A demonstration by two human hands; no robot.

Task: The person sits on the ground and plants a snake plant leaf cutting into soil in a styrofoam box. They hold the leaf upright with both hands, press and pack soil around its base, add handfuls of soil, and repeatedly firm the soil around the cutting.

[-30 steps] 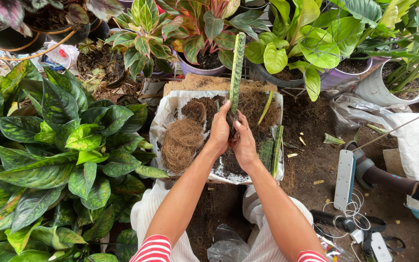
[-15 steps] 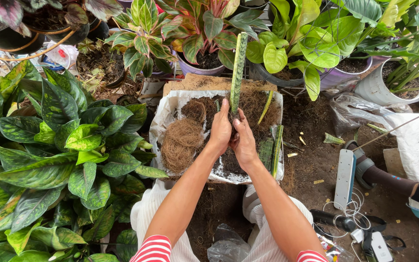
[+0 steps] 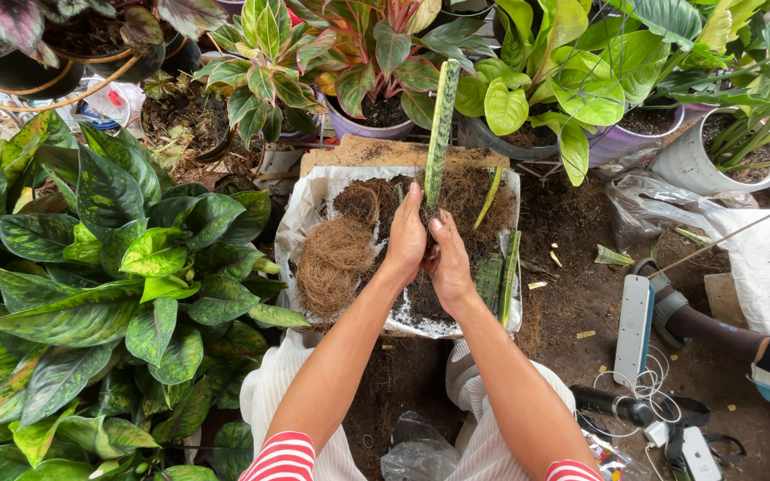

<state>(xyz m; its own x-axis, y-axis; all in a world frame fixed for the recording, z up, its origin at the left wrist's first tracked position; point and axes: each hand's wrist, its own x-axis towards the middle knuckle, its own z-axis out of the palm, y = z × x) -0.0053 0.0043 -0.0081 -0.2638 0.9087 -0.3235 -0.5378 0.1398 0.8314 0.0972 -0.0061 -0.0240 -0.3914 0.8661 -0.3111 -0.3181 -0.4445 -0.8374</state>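
- Reaching forward from striped red-and-white sleeves, both bare forearms stretch out over the person's lap toward a white tray (image 3: 289,233) filled with brown coconut fibre (image 3: 336,258).
- Left hand (image 3: 405,239) and right hand (image 3: 450,258) meet palm to palm at the middle of the tray, fingers pressed together around the base of a long leaf cutting (image 3: 442,134).
- That cutting is green and mottled, stands nearly upright, and rises out of the cupped hands toward the far pots.
- Risk, as a judgement: if the hands loosen unevenly, the tall cutting could tip sideways, since the loose fibre looks too soft to brace it.
- Just right of the hands, more cut leaf pieces (image 3: 501,281) lie on the fibre.
- Leafy green plants (image 3: 100,267) crowd the left side.
- Farther off, potted plants (image 3: 376,62) line the back edge.
- At far right, a power strip (image 3: 633,330) lies on the soil-strewn floor.
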